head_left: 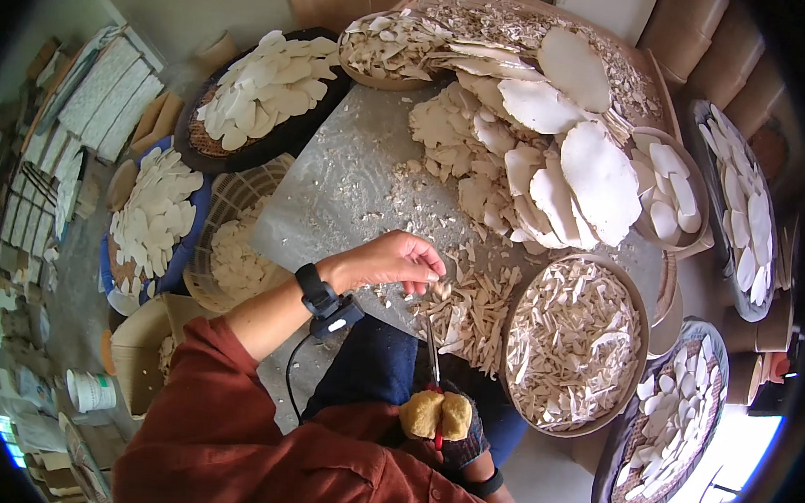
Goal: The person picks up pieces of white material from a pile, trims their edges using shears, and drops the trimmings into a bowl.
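Note:
My left hand [391, 260], with a black band on its wrist, reaches over the grey work slab [342, 194] and pinches a small pale piece [440, 291] at the edge of a heap of thin off-cuts [474, 314]. My right hand [448, 427], in a dark fingerless glove, grips scissors [432, 358] with yellow padded handles; the blades point up toward the piece in my left hand. A stack of large flat white slices [562, 169] lies on the far part of the slab.
A round tray of trimmed strips [572, 344] sits right of my hands. Baskets of white slices stand at the left [154, 216], the back left [265, 89], the right [742, 206] and the lower right [667, 420]. Cardboard boxes [705, 31] line the back.

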`<state>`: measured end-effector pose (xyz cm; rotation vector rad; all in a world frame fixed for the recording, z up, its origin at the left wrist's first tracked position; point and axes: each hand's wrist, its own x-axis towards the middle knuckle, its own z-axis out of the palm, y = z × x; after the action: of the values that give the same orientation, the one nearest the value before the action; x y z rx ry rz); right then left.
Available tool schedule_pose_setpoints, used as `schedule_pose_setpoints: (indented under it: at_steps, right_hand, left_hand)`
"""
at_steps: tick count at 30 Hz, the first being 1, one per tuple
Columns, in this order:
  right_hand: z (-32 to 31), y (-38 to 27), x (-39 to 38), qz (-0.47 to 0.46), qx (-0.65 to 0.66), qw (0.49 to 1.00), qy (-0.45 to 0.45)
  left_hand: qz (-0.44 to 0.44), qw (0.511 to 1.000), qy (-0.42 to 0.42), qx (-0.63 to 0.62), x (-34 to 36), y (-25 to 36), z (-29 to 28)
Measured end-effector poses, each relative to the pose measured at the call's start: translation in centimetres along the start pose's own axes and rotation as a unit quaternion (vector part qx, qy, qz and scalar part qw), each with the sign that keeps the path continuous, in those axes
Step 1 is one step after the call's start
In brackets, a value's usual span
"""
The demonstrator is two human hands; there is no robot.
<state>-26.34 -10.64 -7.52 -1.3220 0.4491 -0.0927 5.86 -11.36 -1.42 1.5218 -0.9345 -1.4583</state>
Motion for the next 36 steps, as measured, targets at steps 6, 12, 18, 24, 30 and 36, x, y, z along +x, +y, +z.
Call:
schedule_pose_setpoints:
  at_steps: [6, 12, 18, 24, 30, 36]
  right_hand:
    - [0.3, -0.8, -1.0, -0.034, -0.031, 0.999, 0.026]
    - [0.2, -0.9, -0.7, -0.007, 0.063, 0.996, 0.069]
    - [-0.4, -1.2, -0.3, -0.009, -0.008, 1.0, 0.021]
    - [0.1, -3.2, -1.8, -0.078, -0.122, 0.989, 0.022]
    - [-0.1, -3.9, -2.6, -0.13, -0.147, 0.979, 0.055]
    - [-0.3, -2.5, -2.7, -0.087, -0.148, 0.98, 0.103]
  left_hand:
    - [0.138, 0.842, 0.378, 0.36, 8.7, -1.7, -7.1]
    - [0.193, 0.824, 0.214, 0.489, 11.8, -6.2, -2.8]
    - [0.174, 0.873, 0.016, 0.456, 6.3, -6.5, 4.1]
    - [0.09, 0.967, -0.141, 0.192, 3.5, -1.7, 6.9]
    - [0.329, 0.8, 0.319, 0.388, 9.2, 5.5, 4.7]
    - [0.36, 0.662, 0.334, 0.567, 14.1, 7.4, 4.4]
